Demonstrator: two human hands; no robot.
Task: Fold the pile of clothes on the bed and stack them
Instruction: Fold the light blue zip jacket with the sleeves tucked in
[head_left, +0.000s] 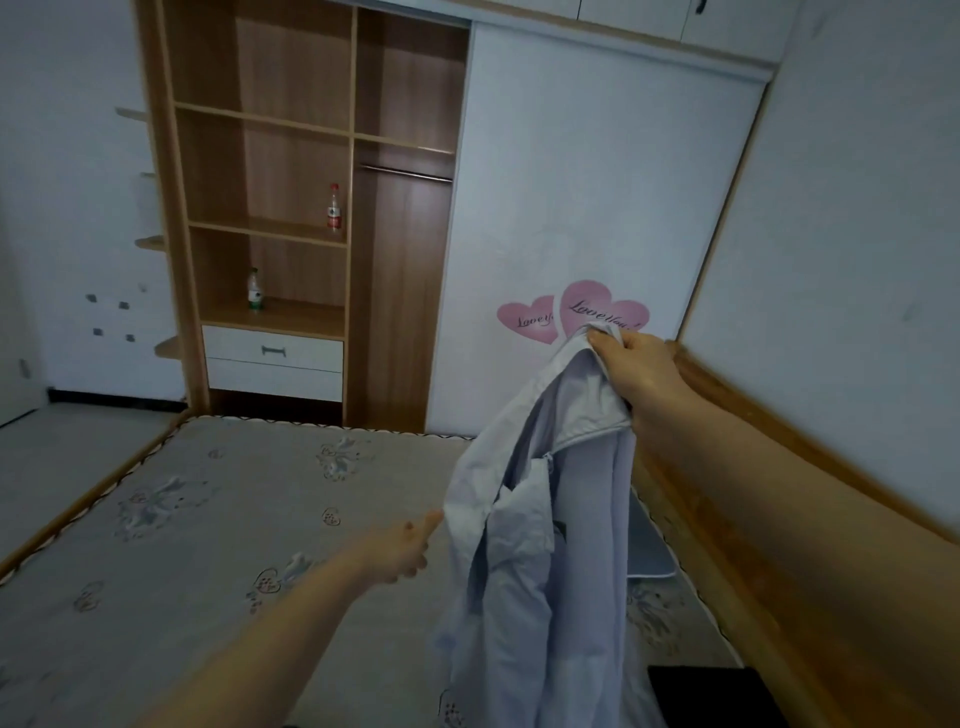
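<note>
- A pale blue shirt (540, 519) hangs in the air above the right side of the bed (208, 519), its lower folds drooping toward the mattress.
- The right hand (636, 364) grips its top edge, fingers curled tight round bunched cloth.
- The left hand (402, 551) reaches in lower down, its fingers at the shirt's left edge; whether they pinch it I can't tell.
- A folded light garment (649, 551) lies on the mattress behind the shirt, by the wooden bed frame (779, 545).
- Beyond stands an open wardrobe (311, 208) with two bottles on its shelves, and pink heart stickers (566, 312) on its white door.
</note>
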